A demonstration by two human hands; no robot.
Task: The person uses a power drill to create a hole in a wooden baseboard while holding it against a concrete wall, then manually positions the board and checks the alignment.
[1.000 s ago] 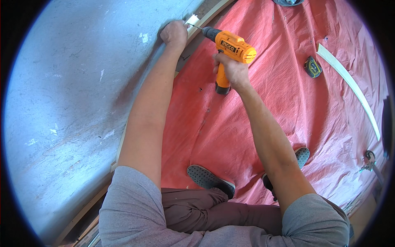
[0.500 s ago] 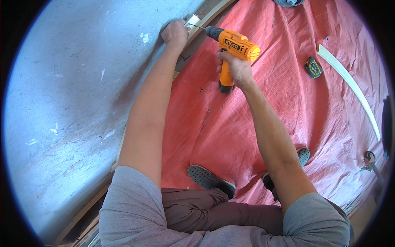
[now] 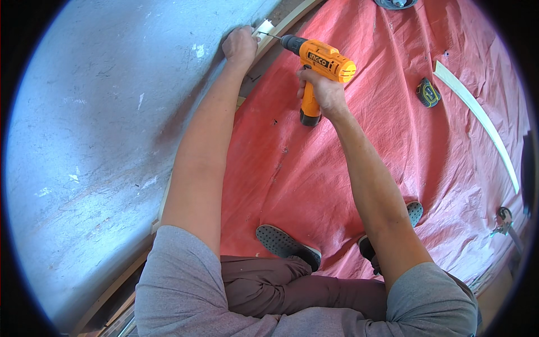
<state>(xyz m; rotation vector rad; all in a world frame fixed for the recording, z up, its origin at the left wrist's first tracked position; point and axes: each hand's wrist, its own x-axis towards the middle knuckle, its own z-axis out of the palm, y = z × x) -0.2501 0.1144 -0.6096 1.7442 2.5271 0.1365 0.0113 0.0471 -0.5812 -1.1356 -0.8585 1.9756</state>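
My left hand point(image 3: 240, 45) is closed on a short white strip point(image 3: 264, 27) lying along a wooden batten point(image 3: 286, 23) at the edge of a pale grey-blue surface point(image 3: 112, 112). My right hand point(image 3: 324, 92) grips an orange and black cordless drill point(image 3: 327, 68) by its handle. The thin bit points left at the white strip beside my left fingers; I cannot tell whether its tip is in the strip.
A red tarp point(image 3: 393, 140) spreads under my feet. On it are a black and yellow tape measure point(image 3: 428, 92), a long pale strip point(image 3: 477, 112) and a metal clamp-like tool point(image 3: 502, 224) at the right. A grey container point(image 3: 393, 3) sits at the top edge.
Over the last second my right hand has shifted the drill slightly to the right. My left hand has moved only a little the same way, still on the strip.
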